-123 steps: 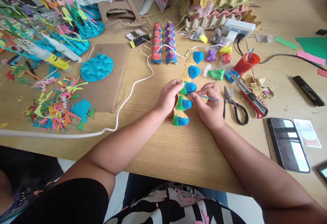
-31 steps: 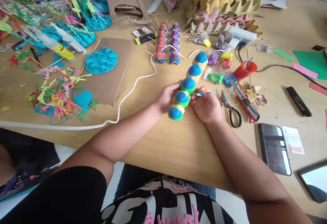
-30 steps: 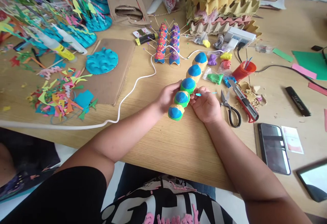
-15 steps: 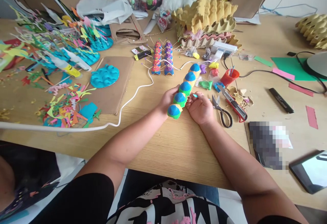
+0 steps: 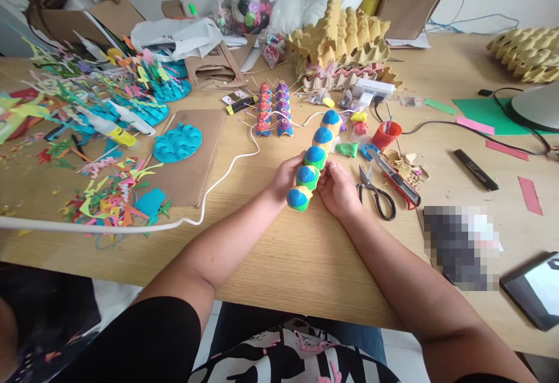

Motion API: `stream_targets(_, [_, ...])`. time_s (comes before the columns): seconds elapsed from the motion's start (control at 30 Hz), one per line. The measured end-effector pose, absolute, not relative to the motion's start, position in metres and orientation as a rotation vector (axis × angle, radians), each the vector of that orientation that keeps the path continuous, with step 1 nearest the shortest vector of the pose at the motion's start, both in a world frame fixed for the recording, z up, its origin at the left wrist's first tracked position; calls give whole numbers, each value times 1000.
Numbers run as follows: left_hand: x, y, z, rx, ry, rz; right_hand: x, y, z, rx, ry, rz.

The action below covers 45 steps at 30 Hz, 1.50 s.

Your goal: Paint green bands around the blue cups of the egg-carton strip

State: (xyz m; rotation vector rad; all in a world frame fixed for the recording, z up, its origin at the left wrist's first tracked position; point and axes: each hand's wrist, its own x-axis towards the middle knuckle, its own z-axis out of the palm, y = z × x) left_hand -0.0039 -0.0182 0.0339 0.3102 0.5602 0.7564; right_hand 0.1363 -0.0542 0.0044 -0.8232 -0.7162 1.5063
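Steady strip [image 5: 315, 157] in curled left hand [image 5: 287, 176], pressing clay lightly; right hand [image 5: 339, 190] close beside, cannot tell if gripping

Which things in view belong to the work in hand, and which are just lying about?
Work, likely:
blue-and-green egg-carton strip, in left hand, right hand alongside
green clay packet
blue clay packet

Lying about, seemingly:
scissors
utility knife
black marker
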Motion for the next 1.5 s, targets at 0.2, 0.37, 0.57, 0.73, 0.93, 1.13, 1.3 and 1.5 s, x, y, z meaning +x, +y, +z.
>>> stream_targets(0.2, [-3, -17, 24, 452, 553, 768, 136, -57, 5, -817, -733, 1417])
stream_targets(0.37, [-1, -15, 18, 492, 539, 805, 138, -56, 6, -812, -751, 1412])
stream_targets(0.57, [0, -18, 25, 441, 576, 820, 136, -55, 6, -851, -734, 1394])
stream_targets(0.73, [1, -16, 27, 375, 607, 793, 137, -56, 4, -826, -718, 1417])
stream_targets(0.93, [0, -10, 14, 373, 550, 759, 137, -56, 4, -811, -718, 1452])
stream_targets(1.13, [1, -9, 17, 334, 565, 775, 139, -55, 3, -805, -743, 1463])
stream_targets(1.3, [4, -13, 27, 327, 610, 782, 138, -55, 1, -817, -702, 1445])
stream_targets(1.5, [4, -12, 22, 360, 592, 775, 138, -55, 2, -821, -697, 1430])
